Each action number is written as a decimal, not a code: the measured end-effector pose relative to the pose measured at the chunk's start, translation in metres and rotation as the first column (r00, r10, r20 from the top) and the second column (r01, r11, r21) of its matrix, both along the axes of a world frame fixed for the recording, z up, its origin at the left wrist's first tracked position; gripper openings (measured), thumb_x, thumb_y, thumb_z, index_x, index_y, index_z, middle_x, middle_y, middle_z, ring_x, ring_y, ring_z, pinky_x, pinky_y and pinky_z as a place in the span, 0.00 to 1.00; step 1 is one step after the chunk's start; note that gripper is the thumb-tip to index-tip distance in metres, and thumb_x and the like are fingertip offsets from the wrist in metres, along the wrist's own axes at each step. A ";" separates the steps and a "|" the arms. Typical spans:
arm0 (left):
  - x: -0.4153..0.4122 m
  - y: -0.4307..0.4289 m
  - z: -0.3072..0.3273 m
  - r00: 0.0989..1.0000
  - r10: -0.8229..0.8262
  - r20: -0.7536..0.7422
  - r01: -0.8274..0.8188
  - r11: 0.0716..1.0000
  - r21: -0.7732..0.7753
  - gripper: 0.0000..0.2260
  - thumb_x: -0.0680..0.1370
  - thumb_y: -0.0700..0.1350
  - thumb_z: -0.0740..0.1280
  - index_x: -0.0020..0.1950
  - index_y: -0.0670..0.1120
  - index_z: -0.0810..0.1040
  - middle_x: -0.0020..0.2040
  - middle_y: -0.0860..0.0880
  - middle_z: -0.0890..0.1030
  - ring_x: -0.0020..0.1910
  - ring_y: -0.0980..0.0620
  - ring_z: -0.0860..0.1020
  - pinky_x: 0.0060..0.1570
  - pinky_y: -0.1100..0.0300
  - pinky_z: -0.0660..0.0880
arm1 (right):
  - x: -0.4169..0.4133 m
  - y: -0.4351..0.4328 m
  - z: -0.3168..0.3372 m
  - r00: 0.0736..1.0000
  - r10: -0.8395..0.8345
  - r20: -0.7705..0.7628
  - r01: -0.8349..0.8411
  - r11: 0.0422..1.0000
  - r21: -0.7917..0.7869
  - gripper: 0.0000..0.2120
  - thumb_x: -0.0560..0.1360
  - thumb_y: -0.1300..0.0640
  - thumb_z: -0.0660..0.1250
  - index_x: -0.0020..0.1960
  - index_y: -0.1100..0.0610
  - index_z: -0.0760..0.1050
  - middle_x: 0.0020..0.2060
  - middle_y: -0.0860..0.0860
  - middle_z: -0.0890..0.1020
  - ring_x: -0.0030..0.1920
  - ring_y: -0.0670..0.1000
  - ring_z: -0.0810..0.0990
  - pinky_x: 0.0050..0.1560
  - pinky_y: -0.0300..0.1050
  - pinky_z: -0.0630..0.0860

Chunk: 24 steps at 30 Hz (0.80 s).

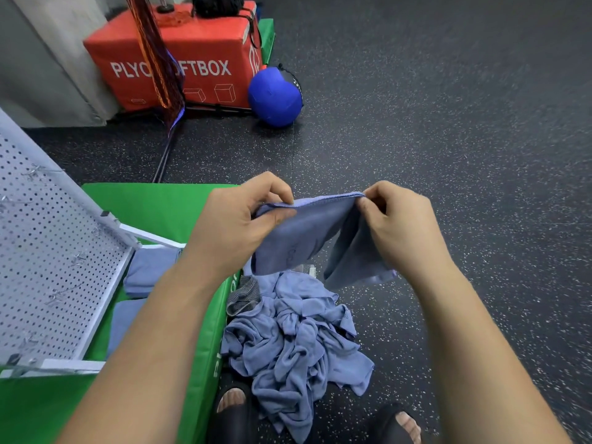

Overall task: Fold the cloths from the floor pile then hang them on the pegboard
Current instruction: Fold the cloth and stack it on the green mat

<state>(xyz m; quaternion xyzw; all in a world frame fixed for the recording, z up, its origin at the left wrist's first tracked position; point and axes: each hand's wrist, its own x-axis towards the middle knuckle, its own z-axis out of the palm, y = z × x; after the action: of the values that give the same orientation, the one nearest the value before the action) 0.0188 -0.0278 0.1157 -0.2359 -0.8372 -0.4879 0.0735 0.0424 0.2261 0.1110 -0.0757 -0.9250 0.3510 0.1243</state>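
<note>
At the bottom edge, two feet in black open-toed slides (232, 411) stand on the floor (464, 139), a dark rubber surface flecked with white. Between and just beyond them lies the pile (298, 344) of crumpled blue-grey cloths, soft and heavily wrinkled, its left side touching the right edge of a green padded mat (160, 206). A grey striped rag (245, 296) rests on the pile's far left corner, against that same edge. On the mat stands the pegboard (48, 251), a white perforated metal panel in a white frame, tilted, with small wire hooks on its face. At its foot, two flat folded cloths (150, 267) lie on the mat. Above the pile, both hands hold one blue-grey cloth (307, 232) in the air by its stitched top edge. The left hand (234, 222) pinches the left corner between thumb and curled fingers (272, 187), and the right hand (400, 225) pinches the right corner the same way. The fabric hangs down in two loose folds. Farther off, a round blue ball (275, 97) sits on the floor, touching a red padded box (179, 59) printed with white letters and cube outlines. Orange and purple cords (157, 59) hang in front of the box, and a black bundle (217, 4) lies on its top.
</note>
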 end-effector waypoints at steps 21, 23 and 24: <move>0.007 0.003 0.002 0.999 0.048 -0.025 -0.049 0.997 -0.060 0.09 0.74 0.45 0.82 0.48 0.49 0.84 0.35 0.49 0.79 0.35 0.47 0.76 0.39 0.49 0.77 | 0.000 0.006 0.004 0.997 -0.078 -0.007 0.078 0.997 -0.021 0.08 0.83 0.55 0.65 0.47 0.54 0.80 0.39 0.46 0.83 0.43 0.51 0.77 0.39 0.43 0.61; 0.007 0.003 0.002 0.998 0.050 -0.036 -0.053 0.995 -0.086 0.09 0.74 0.46 0.82 0.45 0.49 0.83 0.34 0.49 0.80 0.34 0.47 0.77 0.37 0.49 0.77 | 0.000 0.006 0.003 0.997 -0.073 -0.007 0.073 0.997 -0.014 0.08 0.83 0.55 0.65 0.47 0.54 0.79 0.39 0.47 0.82 0.44 0.52 0.77 0.40 0.44 0.60; 0.007 0.003 0.002 0.998 0.051 -0.037 -0.054 0.994 -0.092 0.09 0.74 0.47 0.82 0.44 0.49 0.83 0.34 0.49 0.81 0.33 0.47 0.78 0.36 0.49 0.77 | 0.000 0.005 0.003 0.998 -0.068 -0.005 0.068 0.998 -0.005 0.08 0.83 0.55 0.66 0.47 0.54 0.79 0.39 0.47 0.82 0.44 0.52 0.77 0.40 0.45 0.60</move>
<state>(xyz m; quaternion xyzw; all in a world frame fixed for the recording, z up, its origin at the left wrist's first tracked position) 0.0257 -0.0250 0.1173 -0.2252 -0.8636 -0.4422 0.0895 0.0422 0.2314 0.1137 -0.1066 -0.9207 0.3489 0.1384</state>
